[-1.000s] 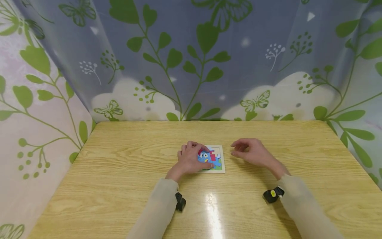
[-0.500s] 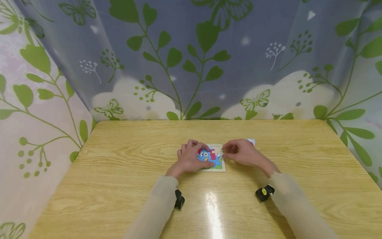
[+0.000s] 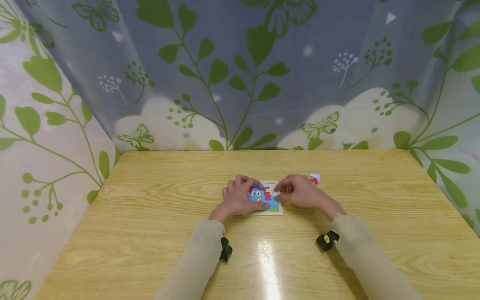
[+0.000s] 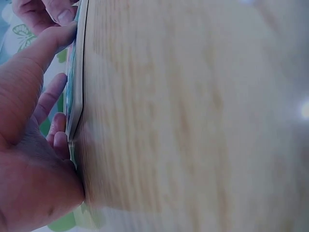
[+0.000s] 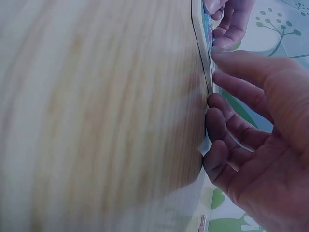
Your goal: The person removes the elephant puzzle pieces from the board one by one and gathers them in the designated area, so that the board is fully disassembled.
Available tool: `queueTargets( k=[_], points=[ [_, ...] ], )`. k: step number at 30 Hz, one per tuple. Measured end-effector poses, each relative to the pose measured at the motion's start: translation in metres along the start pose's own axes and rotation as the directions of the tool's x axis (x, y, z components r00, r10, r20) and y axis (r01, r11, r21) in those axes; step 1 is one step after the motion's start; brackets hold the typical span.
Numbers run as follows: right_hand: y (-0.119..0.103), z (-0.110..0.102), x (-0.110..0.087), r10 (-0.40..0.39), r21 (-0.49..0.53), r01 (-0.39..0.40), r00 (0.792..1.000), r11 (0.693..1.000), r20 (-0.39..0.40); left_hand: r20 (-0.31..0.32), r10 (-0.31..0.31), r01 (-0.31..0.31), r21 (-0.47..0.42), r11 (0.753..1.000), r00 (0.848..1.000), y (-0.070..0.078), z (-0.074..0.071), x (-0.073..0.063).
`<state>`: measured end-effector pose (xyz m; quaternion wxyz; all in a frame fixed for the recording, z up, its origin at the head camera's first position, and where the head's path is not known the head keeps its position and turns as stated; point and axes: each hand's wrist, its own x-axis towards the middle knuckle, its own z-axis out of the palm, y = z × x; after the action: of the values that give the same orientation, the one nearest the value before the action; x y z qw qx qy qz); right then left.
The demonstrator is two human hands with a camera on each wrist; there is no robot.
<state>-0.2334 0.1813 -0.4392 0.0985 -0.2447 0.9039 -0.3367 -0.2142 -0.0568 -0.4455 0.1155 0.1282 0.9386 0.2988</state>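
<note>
A small picture puzzle in a pale frame, showing a blue cartoon figure, lies on the table in the head view. My left hand grips its left side, thumb on the near part of the picture and fingers toward the far side. At the right edge, my right hand pinches a small puzzle piece between thumb and forefinger, over a cream patch of the board; the piece is mostly hidden. In the right wrist view the thumb reaches the board's edge, and the other fingers rest on the table.
A loose puzzle piece, white and red, lies beyond my right hand. The wooden table ends at a patterned curtain at the back. A dark wrist camera sits on the right sleeve.
My right hand has moved left from beside the puzzle to its right edge, uncovering the loose white and red piece behind it. My left hand stays on the puzzle.
</note>
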Motion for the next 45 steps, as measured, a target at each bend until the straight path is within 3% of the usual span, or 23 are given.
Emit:
queueTargets(
  k=[15, 45],
  points=[
    [-0.0026, 0.0024, 0.0018, -0.003, -0.01, 0.003, 1.0, 1.0, -0.001, 0.024, -0.023, 0.022, 0.053, 0.998, 0.999, 0.0019, 0.0018, 0.0016],
    [-0.0037, 0.0043, 0.0022, 0.012, 0.006, -0.012, 1.0, 1.0, 0.005, 0.015, -0.018, 0.017, 0.034, 0.999, 1.0, -0.0011, 0.0046, 0.0056]
  ],
)
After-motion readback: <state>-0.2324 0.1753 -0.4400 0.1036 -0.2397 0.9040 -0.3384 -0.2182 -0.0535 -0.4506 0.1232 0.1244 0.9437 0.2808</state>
